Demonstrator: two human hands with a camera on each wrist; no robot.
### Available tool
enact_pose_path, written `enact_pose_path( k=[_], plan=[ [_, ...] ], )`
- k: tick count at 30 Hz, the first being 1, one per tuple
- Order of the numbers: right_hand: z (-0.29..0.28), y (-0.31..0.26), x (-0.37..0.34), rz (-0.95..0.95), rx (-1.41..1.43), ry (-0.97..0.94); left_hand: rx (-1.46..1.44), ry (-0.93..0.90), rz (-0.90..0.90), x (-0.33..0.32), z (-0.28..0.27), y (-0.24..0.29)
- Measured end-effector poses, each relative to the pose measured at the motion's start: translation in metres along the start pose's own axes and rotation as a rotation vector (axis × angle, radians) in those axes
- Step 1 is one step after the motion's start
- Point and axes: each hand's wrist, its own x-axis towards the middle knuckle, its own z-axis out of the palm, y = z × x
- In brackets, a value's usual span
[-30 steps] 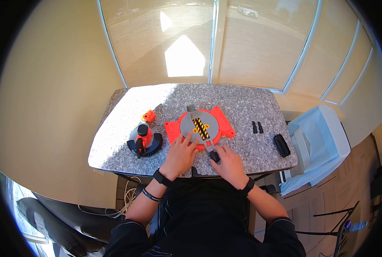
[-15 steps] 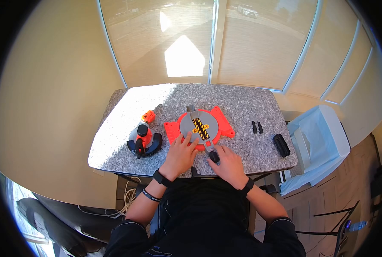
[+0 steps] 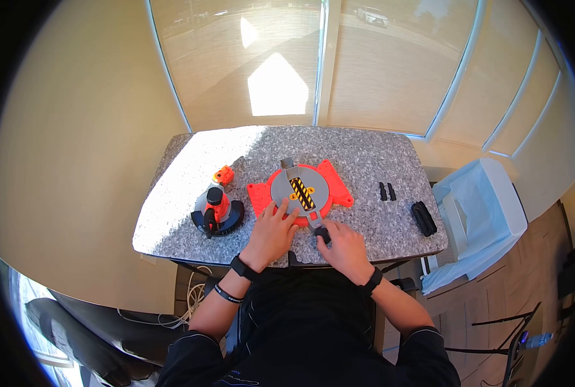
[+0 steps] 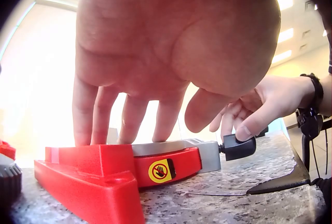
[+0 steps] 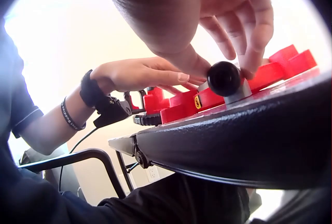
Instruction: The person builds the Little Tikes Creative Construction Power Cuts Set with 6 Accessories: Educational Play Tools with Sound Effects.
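Note:
A red toy saw base (image 3: pixel 259 195) with a grey round turntable (image 3: pixel 321 185) lies near the table's front edge. Yellow-and-black striping marks its middle. My left hand (image 3: pixel 273 233) rests on the near left part of the base, its fingers spread and straight, their tips on the grey disc. At the turntable's front arm, my right hand (image 3: pixel 346 250) pinches a black knob (image 4: pixel 239 147) between thumb and fingers. Seen from the right wrist, the knob's round end (image 5: pixel 224 78) faces the camera, and a narrow shaft joins it to the grey arm in the left wrist view.
Left of the base stands a red and black toy saw head (image 3: pixel 217 208), with an orange piece (image 3: pixel 223 175) behind it. Two small black parts (image 3: pixel 388 191) and a black bundle (image 3: pixel 423 219) lie on the right. A lined bin (image 3: pixel 494 193) stands beside the table.
My right thumb and fingers have shifted slightly around the black knob, moving back and forth. The left hand and the base have stayed in place.

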Motion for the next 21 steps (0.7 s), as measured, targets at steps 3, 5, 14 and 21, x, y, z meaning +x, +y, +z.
enact_pose_path(
  k=[3, 5, 14, 21],
  plan=[
    [-0.0010, -0.0004, 0.0001, 0.038, -0.016, -0.052, -0.004, 0.001, 0.000, 0.0001, 0.0008, -0.0004],
    [-0.0028, -0.0022, 0.0002, 0.070, -0.005, -0.089, -0.004, 0.000, -0.001, 0.0001, 0.0007, -0.0004],
    [-0.0076, -0.0057, 0.0009, 0.008, -0.017, -0.071, -0.001, 0.000, 0.002, 0.0000, -0.0002, 0.0001],
    [-0.0006, -0.0016, -0.0012, 0.023, -0.011, -0.046, 0.003, 0.007, 0.007, -0.0004, 0.0015, -0.0008]
  ],
)
